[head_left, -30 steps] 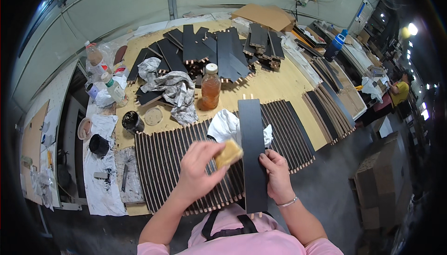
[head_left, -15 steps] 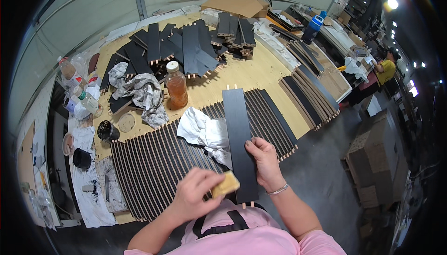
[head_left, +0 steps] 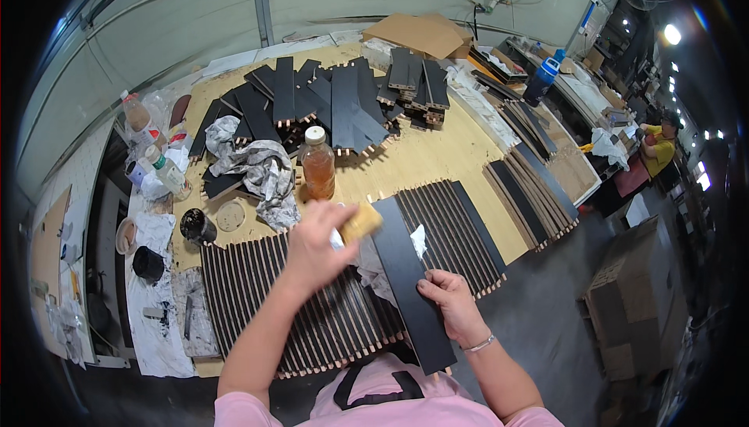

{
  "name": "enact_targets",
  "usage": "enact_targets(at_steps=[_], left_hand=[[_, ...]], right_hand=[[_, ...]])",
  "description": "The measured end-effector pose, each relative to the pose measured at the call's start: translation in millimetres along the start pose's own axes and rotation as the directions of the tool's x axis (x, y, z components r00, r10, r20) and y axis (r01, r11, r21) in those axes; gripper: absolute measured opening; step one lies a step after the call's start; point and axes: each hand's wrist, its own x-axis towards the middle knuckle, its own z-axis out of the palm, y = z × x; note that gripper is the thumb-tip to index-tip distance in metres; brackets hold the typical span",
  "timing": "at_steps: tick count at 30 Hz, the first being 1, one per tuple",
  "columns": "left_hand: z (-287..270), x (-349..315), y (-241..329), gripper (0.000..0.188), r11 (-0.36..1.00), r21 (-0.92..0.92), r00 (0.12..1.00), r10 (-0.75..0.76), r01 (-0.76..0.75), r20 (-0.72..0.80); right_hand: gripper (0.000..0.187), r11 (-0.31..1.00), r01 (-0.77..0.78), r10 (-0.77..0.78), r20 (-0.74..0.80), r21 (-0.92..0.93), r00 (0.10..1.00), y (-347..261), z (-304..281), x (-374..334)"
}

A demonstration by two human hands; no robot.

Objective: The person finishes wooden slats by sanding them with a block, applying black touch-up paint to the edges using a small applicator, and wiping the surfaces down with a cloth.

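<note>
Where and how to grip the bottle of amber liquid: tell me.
Grip the bottle around its upright, rounded body, below the white cap, probably from the right: the crumpled cloth crowds its left and dark boards lie behind.

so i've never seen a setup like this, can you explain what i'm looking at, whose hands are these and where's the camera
No machine here: these are a person's own bare hands. The view comes from a fisheye camera on their head, looking down, so straight edges bend. The left hand holds a yellow block, slightly blurred; the right hand grips a long dark board by its edge. On the table are a row of dark pieces with pale pegs, a heap of dark boards, a stained cloth and a bottle of amber liquid.
</note>
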Motion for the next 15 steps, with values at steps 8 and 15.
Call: enact_targets(at_steps=[8, 15], left_hand=[[-4.3, -28.9, 33.5, 0.052, 0.985, -0.132, 0.993, -0.116, 0.114, -0.010], [15.6, -69.7, 95.8, 0.056, 0.980, -0.196, 0.995, 0.055, -0.038, 0.085]], right_hand=[[0.021, 0.950, 0.090, -0.072, -0.069, 0.298, 0.995, -37.9, 2.3, 6.2], [0.035, 0.904, 0.358, -0.252, -0.382, 0.235, 0.889, -26.4, -15.4, 20.3]])
